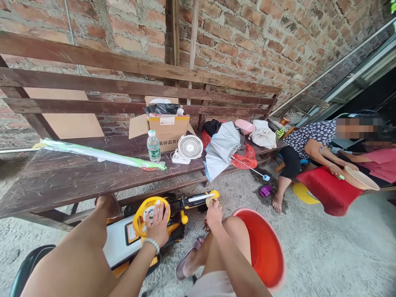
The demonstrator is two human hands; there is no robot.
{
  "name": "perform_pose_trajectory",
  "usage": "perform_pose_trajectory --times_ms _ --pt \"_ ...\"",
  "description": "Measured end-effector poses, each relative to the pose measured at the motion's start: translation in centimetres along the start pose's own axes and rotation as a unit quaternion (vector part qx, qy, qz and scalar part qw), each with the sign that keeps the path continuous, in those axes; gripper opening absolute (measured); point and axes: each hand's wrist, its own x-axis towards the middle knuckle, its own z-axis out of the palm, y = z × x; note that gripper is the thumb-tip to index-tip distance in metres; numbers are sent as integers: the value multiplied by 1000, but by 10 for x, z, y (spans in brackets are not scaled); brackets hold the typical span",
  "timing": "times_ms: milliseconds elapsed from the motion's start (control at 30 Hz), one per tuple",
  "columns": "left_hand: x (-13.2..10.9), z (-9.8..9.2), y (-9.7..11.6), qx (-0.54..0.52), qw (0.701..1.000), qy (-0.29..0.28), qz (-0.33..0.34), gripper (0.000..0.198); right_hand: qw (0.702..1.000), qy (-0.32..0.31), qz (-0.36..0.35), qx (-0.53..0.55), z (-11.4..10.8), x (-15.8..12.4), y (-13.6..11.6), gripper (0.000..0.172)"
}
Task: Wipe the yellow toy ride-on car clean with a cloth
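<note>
My left hand (157, 227) lies with its fingers spread on the yellow steering wheel (136, 214) of a ride-on toy excavator (116, 243), which stands between my legs. A beaded bracelet (152, 244) is on that wrist. Closed fingers of my right hand (215, 213) hold a small pale-yellow, crumpled-looking thing (210, 201) at the end of the toy's arm (198, 199); what it is I cannot make out. Something brown shows just below that hand, partly hidden. Beside my right knee is a red bucket (266, 247).
A wooden bench (77, 173) holds a cardboard box (168, 130), a water bottle (153, 146), a white fan (189, 147), a wrapped long item (102, 154) and an umbrella (221, 146). A purple slipper (265, 190) lies on the floor. People sit at right with a basin (360, 178).
</note>
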Motion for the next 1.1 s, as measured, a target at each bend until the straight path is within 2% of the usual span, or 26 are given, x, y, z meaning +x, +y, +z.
perform_pose_trajectory --times_ms 133,267,333,433,500,567,667,733,767,867,933,1000,1100 --pt "0 1 -1 10 1000 5 -4 98 1000 -2 3 -13 -14 12 0 64" --pt "-1 -3 2 18 1000 -4 -9 98 997 -80 22 3 -21 16 -13 68" --pt "-2 -5 3 22 1000 -5 -14 98 995 -101 10 14 -23 16 -14 69" --pt "-1 -4 4 15 1000 -2 -19 98 990 -126 -43 44 -36 16 4 66" --pt "0 -1 4 5 1000 0 -15 97 983 -144 -85 70 -52 21 24 56" --pt "1 3 2 -3 1000 7 -9 97 982 -133 -105 84 -75 33 42 47" --pt "2 10 -1 0 1000 24 -7 95 988 -51 -119 87 -110 56 48 48" --pt "2 13 -3 8 999 37 -5 92 983 -26 -159 84 -125 67 34 51" --pt "2 14 -4 9 999 41 -3 91 978 -36 -189 79 -129 70 22 52" --pt "3 16 -5 7 999 42 3 89 944 -118 -301 65 -124 66 -25 47" --pt "3 16 -5 7 999 42 3 88 922 -162 -348 58 -113 58 -54 42" --pt "3 16 -5 11 999 44 2 89 916 -193 -351 38 -106 57 -71 38" --pt "3 16 -5 18 999 48 1 91 924 -228 -307 -8 -105 74 -68 33"
